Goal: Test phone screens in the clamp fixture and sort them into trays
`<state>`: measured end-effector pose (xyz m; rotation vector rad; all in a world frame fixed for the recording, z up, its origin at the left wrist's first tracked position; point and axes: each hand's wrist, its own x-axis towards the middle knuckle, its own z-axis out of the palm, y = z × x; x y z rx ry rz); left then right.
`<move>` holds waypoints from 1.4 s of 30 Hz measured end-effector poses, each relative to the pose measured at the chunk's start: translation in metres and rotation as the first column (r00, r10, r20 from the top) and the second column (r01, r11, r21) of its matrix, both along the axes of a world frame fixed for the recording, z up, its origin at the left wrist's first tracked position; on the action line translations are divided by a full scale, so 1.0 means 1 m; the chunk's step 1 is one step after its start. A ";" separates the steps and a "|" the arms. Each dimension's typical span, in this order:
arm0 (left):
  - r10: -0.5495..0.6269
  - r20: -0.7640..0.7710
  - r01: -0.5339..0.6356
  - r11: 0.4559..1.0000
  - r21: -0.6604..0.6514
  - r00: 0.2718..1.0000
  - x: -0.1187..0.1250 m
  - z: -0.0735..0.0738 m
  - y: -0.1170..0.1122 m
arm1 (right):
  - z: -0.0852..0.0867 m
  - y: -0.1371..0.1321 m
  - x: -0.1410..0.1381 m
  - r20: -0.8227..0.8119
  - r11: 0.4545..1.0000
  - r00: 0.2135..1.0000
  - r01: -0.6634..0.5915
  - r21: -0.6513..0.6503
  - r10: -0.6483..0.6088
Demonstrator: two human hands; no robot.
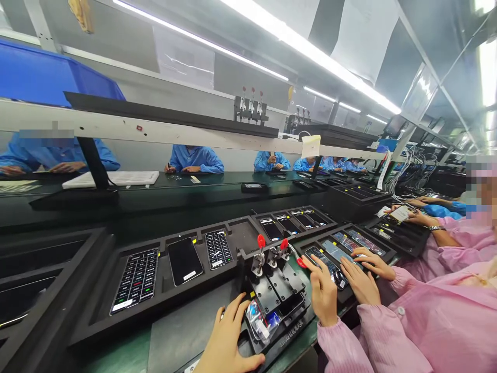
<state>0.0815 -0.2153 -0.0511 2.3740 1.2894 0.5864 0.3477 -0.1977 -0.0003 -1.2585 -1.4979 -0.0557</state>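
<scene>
A black clamp fixture [277,290] with red-tipped toggle levers [261,241] stands in front of me. A phone with clear film [261,322] lies in its lower slot. My left hand [227,339] rests open at the fixture's left edge, its fingertips touching the film-covered phone. My right hand [322,292], in a pink sleeve, lies stretched out beside the fixture, with a fingertip against the lowered red lever [301,262]. It holds nothing.
A black foam tray [116,316] on the left holds three phones [184,260]. More trays of phones [295,220] run to the right. A neighbour in pink has both hands [363,277] on a phone. Workers in blue sit across the bench [194,181].
</scene>
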 end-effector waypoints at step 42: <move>-0.001 0.054 0.003 0.999 -0.039 0.999 -0.002 0.005 -0.004 | -0.026 0.028 -0.011 -0.405 0.876 0.914 -0.217 -0.431 0.027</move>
